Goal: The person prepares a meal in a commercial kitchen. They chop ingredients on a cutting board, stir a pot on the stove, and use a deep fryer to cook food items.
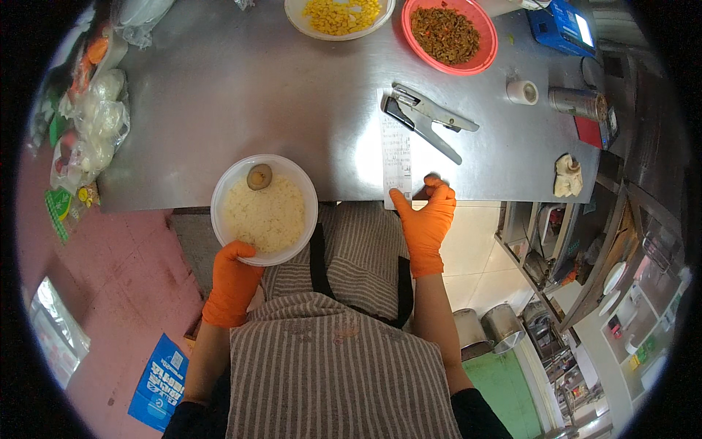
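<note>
My left hand (pixel 235 282), in an orange glove, grips the near rim of a round plastic bowl (pixel 215 211). The bowl holds white rice (pixel 266 219) with a round brownish piece of food (pixel 259 176) on top, and is at the steel table's near edge. In another orange glove, my right hand (pixel 429 225) is at the lower end of a printed paper slip (pixel 396 148), its thumb on or just over the paper and its fingers bent; whether it grips the slip is unclear. A plier-type metal stapler (pixel 430 118) lies across the slip's upper part.
On the steel table (pixel 247 99) are a bowl of corn kernels (pixel 340 37), a red bowl of chopped cooked food (pixel 449 70), a white roll (pixel 522 92), a metal can (pixel 577 103), a blue device (pixel 562 27) and a crumpled cloth (pixel 568 175). Plastic bags (pixel 101 123) line the left edge.
</note>
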`<action>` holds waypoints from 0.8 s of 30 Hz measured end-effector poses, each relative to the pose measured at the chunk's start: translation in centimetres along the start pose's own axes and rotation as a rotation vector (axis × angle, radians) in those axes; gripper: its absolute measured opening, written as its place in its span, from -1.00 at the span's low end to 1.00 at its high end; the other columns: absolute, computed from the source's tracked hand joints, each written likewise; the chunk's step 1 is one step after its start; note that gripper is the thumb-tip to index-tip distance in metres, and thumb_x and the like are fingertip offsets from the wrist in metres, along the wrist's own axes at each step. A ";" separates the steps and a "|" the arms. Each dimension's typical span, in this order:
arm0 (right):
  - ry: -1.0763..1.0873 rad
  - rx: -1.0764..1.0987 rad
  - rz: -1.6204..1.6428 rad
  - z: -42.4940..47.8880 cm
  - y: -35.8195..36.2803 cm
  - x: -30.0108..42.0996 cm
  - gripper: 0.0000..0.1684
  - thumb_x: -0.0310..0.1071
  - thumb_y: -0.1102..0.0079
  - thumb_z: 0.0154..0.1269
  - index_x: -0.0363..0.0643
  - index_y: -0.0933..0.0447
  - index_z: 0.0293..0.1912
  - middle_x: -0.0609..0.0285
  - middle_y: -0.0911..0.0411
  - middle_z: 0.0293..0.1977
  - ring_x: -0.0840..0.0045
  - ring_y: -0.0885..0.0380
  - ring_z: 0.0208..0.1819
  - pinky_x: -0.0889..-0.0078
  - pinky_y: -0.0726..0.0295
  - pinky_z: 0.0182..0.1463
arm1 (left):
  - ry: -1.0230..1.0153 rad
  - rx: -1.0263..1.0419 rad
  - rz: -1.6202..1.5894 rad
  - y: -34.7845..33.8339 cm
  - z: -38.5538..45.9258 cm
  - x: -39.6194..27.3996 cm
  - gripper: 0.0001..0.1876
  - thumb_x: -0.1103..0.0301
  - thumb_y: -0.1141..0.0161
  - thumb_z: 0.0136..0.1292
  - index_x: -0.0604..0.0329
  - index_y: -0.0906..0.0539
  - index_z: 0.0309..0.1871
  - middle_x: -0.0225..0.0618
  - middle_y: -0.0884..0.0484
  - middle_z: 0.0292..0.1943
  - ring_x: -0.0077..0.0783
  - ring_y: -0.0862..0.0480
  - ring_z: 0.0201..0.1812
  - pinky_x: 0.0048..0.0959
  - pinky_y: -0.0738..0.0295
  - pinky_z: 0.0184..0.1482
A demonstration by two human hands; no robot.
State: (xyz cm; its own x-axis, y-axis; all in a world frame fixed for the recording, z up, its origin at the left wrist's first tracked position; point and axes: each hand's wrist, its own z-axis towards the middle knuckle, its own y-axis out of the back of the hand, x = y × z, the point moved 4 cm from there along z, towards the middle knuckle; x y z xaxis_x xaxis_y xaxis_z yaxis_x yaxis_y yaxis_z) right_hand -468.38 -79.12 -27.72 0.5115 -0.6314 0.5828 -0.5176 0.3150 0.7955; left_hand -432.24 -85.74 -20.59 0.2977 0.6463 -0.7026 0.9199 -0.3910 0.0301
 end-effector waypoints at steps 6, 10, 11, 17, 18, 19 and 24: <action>-0.072 0.038 0.033 -0.1 0.5 0.1 -0.23 -0.11 -0.67 0.00 -0.19 -0.47 0.12 0.15 -0.50 -0.15 0.34 -0.51 -0.08 0.21 -0.52 0.04 | 0.202 -0.061 -0.598 -0.6 0.2 -0.4 -0.42 0.63 0.04 0.21 0.34 -0.42 0.37 -0.11 -0.49 0.39 -0.12 -0.43 0.45 -0.19 -0.32 0.52; -0.301 0.105 0.366 0.6 1.2 1.1 -0.11 -0.09 -0.65 0.08 -0.24 -0.44 0.31 0.13 -0.59 -0.14 0.43 -0.61 -0.15 0.30 -0.63 0.00 | 0.091 0.011 -0.429 0.3 0.1 0.2 -0.42 0.59 0.01 0.22 0.34 -0.42 0.37 -0.08 -0.48 0.40 -0.09 -0.43 0.45 -0.17 -0.31 0.53; -0.321 0.124 0.356 0.8 1.3 1.3 -0.11 -0.08 -0.64 0.10 -0.24 -0.44 0.32 0.14 -0.60 -0.15 0.45 -0.62 -0.17 0.32 -0.64 -0.02 | 0.093 0.010 -0.436 0.4 0.1 0.4 -0.42 0.58 0.00 0.22 0.34 -0.42 0.38 -0.08 -0.48 0.40 -0.08 -0.43 0.45 -0.17 -0.31 0.53; -0.245 0.186 0.035 1.6 0.4 2.3 -0.16 -0.08 -0.57 0.18 -0.16 -0.43 0.35 0.25 -0.64 -0.21 0.50 -0.64 -0.23 0.35 -0.66 -0.12 | 0.203 -0.028 -0.834 -0.2 0.1 -1.6 -0.42 0.58 0.00 0.21 0.36 -0.42 0.38 -0.06 -0.48 0.40 -0.07 -0.44 0.44 -0.15 -0.31 0.53; -0.248 0.188 0.026 1.6 0.3 2.4 -0.17 -0.08 -0.56 0.19 -0.14 -0.43 0.36 0.26 -0.65 -0.21 0.50 -0.64 -0.24 0.35 -0.66 -0.12 | 0.219 -0.032 -0.928 -0.3 0.2 -1.7 -0.42 0.58 0.00 0.21 0.36 -0.42 0.38 -0.06 -0.48 0.41 -0.07 -0.44 0.44 -0.15 -0.31 0.53; -0.250 0.190 0.016 1.7 0.2 2.4 -0.17 -0.09 -0.56 0.19 -0.13 -0.43 0.37 0.28 -0.65 -0.21 0.50 -0.64 -0.24 0.35 -0.65 -0.12 | 0.216 -0.028 -0.923 -0.1 0.2 -1.6 -0.37 0.59 0.03 0.21 0.37 -0.38 0.42 -0.04 -0.44 0.44 -0.08 -0.39 0.48 -0.15 -0.25 0.56; -0.310 0.183 0.256 1.2 -0.2 1.3 -0.23 -0.32 -0.52 0.21 -0.13 -0.42 0.37 0.34 -0.63 -0.26 0.61 -0.61 -0.26 0.46 -0.65 -0.10 | 0.179 -0.003 -0.858 1.1 0.3 -0.4 -0.31 0.61 0.07 0.20 0.38 -0.30 0.50 -0.02 -0.38 0.51 -0.12 -0.32 0.55 -0.16 -0.16 0.63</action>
State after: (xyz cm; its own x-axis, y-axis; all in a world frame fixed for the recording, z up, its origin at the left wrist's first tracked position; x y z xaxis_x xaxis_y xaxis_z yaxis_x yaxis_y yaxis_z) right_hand -468.48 -80.87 -27.32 0.1357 -0.7408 0.6579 -0.7282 0.3757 0.5732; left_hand -431.38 -86.59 -20.49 -0.4623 0.8098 -0.3613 0.8452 0.2793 -0.4556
